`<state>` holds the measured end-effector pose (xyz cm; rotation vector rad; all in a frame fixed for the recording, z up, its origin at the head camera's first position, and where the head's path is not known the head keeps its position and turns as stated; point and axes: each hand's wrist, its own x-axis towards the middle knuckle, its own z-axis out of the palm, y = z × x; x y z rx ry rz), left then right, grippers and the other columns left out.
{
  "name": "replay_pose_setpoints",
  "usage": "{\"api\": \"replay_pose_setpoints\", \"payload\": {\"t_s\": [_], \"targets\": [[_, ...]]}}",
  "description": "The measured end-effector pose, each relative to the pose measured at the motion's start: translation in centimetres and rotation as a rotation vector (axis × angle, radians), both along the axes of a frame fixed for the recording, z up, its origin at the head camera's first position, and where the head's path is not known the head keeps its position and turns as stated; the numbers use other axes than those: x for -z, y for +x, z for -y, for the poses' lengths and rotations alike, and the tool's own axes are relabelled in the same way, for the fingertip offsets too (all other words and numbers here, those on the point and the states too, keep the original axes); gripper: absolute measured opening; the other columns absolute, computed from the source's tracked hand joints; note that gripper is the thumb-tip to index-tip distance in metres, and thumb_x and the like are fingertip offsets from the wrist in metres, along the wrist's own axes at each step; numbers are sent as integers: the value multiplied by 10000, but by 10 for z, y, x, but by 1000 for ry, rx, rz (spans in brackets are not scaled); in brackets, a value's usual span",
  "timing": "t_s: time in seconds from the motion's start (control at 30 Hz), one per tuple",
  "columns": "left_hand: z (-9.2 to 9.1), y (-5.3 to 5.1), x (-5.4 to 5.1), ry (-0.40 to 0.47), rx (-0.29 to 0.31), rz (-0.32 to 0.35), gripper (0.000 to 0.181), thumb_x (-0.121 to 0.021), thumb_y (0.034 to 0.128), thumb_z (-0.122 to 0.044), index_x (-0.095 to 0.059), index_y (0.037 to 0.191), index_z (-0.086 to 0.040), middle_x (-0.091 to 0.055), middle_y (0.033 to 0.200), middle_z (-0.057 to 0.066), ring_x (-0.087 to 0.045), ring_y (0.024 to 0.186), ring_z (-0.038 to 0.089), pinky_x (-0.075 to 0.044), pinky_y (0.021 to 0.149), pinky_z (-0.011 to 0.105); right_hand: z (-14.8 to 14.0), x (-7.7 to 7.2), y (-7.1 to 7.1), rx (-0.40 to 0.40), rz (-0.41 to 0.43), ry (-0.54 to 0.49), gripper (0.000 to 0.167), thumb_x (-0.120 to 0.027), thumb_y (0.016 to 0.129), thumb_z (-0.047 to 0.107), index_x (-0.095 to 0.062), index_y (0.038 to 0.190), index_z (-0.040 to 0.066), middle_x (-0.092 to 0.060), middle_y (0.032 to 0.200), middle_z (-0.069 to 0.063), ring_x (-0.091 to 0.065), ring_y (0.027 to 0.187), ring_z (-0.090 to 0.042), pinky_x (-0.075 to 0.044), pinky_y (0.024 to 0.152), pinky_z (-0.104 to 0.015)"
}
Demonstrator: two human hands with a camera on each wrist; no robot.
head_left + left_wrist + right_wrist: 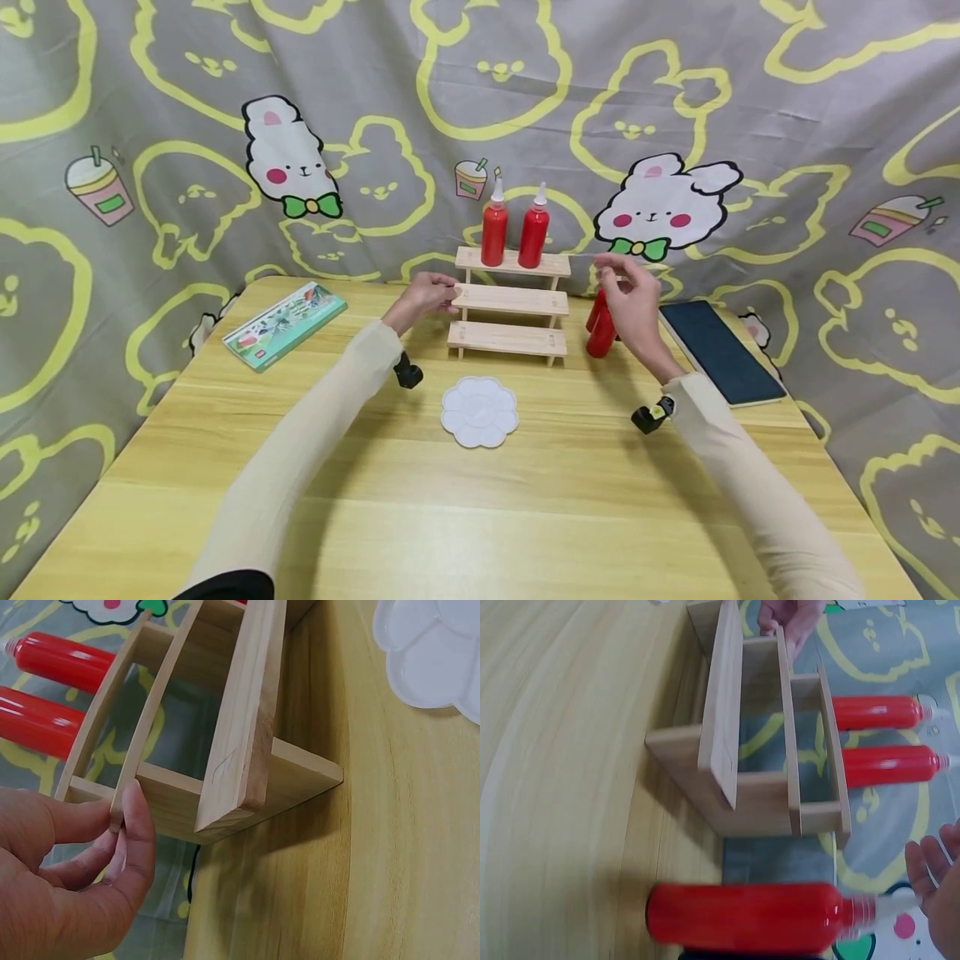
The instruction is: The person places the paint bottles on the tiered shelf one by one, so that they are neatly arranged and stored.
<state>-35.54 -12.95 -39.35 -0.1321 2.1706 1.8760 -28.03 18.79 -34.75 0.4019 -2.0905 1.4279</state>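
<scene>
A three-tier wooden stand is at the table's back. Two red bottles with white nozzles stand upright on its top tier. My left hand pinches the left end of the middle tier between thumb and fingers, clearest in the left wrist view. To the stand's right are two more red bottles, partly hidden by my right hand. In the right wrist view, one red bottle has its nozzle beside my right hand, whose fingers are loosely bent, not round the bottle's body.
A white flower-shaped palette lies in front of the stand. A green illustrated box lies at the back left, and a dark flat book or pad at the right. Patterned grey cloth hangs behind the table.
</scene>
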Motion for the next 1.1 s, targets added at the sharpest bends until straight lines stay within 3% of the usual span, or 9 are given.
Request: {"api": "replay_pose_setpoints", "payload": {"t_s": [0.07,0.2,0.43,0.6,0.7,0.9,1.1], "targets": [[-1,0,0,1,7,-3,404,-612,1034,-12,-535,1416,95,-607,1138,146,-627,751,143,-598,1070,413,-6,0,2,10,-1,-10,236,-531,1046,-27,-682,1203,-118,-673,1143,-295,-649,950,-308,-542,749,-67],[-1,0,1,13,8,-6,413,-606,1039,-13,-523,1429,93,-610,1168,162,-632,747,143,-572,1108,445,-16,4,2,39,4,-16,232,-527,1045,-29,-676,1197,-121,-664,1152,-296,-635,946,-204,-521,825,-77],[2,1,2,20,1,6,420,-613,1043,-30,-520,1436,85,-602,1165,154,-656,766,167,-582,1096,441,-34,27,-14,74,32,11,243,-577,1062,59,-687,1261,-27,-688,1198,-209,-597,1002,-18,-513,904,-109],[2,3,0,37,-1,9,427,-618,1038,-20,-509,1435,94,-589,1104,122,-625,781,157,-637,998,352,-43,36,-19,91,82,37,287,-610,1054,114,-651,1317,7,-696,1213,-164,-602,1009,-1,-513,913,-116],[2,3,-1,36,3,8,423,-620,1036,-18,-512,1429,97,-589,1074,110,-626,766,151,-634,1004,363,-46,39,-19,105,101,45,294,-617,1045,101,-641,1316,-10,-700,1211,-184,-600,990,-9,-499,900,-101],[2,3,-2,38,3,17,436,-627,1036,-26,-512,1439,90,-595,1062,116,-636,768,155,-600,1070,413,-39,32,-2,91,182,39,295,-620,1035,59,-607,1271,-118,-663,1197,-271,-609,948,-41,-502,858,-63],[1,1,0,39,-4,25,443,-638,1029,-26,-517,1443,78,-597,1059,105,-632,768,154,-631,1013,371,-49,55,-12,102,226,26,264,-682,1015,140,-622,1171,-64,-667,1136,-135,-608,950,11,-512,862,-57]]}}
